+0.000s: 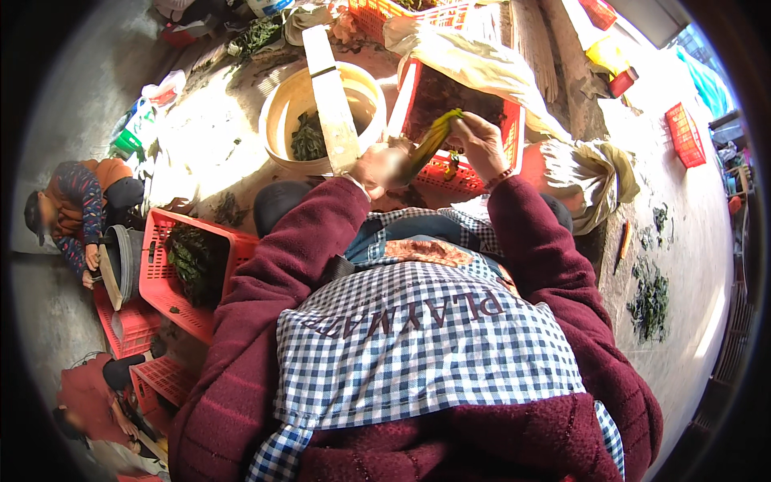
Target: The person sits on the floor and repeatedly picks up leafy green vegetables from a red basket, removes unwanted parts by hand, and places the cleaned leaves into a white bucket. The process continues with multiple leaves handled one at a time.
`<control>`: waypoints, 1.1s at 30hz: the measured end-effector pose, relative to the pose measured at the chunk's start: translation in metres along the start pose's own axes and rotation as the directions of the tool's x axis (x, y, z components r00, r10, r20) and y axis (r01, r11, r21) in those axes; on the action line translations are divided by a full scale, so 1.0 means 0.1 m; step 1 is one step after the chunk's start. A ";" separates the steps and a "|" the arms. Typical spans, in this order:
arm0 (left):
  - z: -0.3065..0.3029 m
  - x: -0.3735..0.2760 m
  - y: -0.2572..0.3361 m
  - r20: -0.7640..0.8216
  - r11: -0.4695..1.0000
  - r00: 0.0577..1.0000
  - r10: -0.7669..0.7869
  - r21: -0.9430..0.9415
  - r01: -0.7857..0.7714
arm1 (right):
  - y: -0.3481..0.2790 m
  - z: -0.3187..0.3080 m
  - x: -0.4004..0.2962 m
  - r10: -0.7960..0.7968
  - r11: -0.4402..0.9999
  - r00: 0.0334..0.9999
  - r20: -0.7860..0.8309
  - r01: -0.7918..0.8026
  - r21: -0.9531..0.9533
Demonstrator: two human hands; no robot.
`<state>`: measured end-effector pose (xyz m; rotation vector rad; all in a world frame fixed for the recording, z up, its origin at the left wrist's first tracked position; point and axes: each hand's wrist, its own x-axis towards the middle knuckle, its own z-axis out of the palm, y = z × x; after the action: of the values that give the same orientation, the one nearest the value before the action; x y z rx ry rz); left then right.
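Note:
A long, flat yellow-green plant strip (430, 143), like a leaf or seaweed, slants between my two hands. My right hand (482, 143) pinches its upper end with thumb and fingers. At the lower end is my left hand (380, 169), partly blurred, closed around the strip beside the near end of a wooden board (332, 99). That board lies across a cream plastic bucket (274, 123), which has dark green leafy pieces (309, 138) inside. Just beyond my hands, a red plastic crate (513, 135) contains dark material in shadow. Some yellowish scraps (452, 165) hang on its near side.
At left, a red crate (156, 289) holds dark greens. Two people (75, 211) work farther left. Pale woven sacking (470, 57) drapes over the front crate, with more sacking (593, 175) at right. An orange-handled tool (624, 244) and leafy scraps (649, 301) lie on the floor.

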<state>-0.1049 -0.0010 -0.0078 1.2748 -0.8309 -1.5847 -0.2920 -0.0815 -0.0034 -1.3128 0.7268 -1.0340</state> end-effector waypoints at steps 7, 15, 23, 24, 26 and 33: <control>0.08 -0.22 0.21 0.246 0.773 0.968 0.053 0.604 -0.196 | 0.13 0.34 -0.07 0.035 0.954 0.946 0.321 0.064 -0.292; 0.05 -0.24 0.16 0.097 0.324 0.792 0.602 0.877 -0.354 | 0.19 0.34 -0.11 0.439 0.898 0.890 0.124 -0.428 -0.104; -0.05 -0.19 0.10 0.282 0.170 0.624 0.729 0.808 -0.563 | 0.19 0.32 -0.18 0.452 0.838 0.826 0.338 -0.523 0.156; -0.05 -0.18 0.07 0.274 0.214 0.645 0.714 0.791 -0.573 | 0.18 0.31 -0.19 0.455 0.776 0.797 0.398 -0.574 0.262; -0.06 -0.17 0.02 0.207 0.456 0.735 0.646 0.667 -0.589 | 0.18 0.30 -0.18 0.457 0.756 0.775 0.436 -0.597 0.269; -0.15 -0.11 0.00 -0.008 0.953 0.963 0.270 0.147 -0.266 | 0.15 0.34 -0.06 0.446 0.891 0.845 0.295 -0.451 -0.055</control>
<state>-0.0894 0.0099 -0.0076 1.2235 -1.0696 -1.3070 -0.2613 -0.0628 -0.0137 -1.1735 0.7419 -0.4461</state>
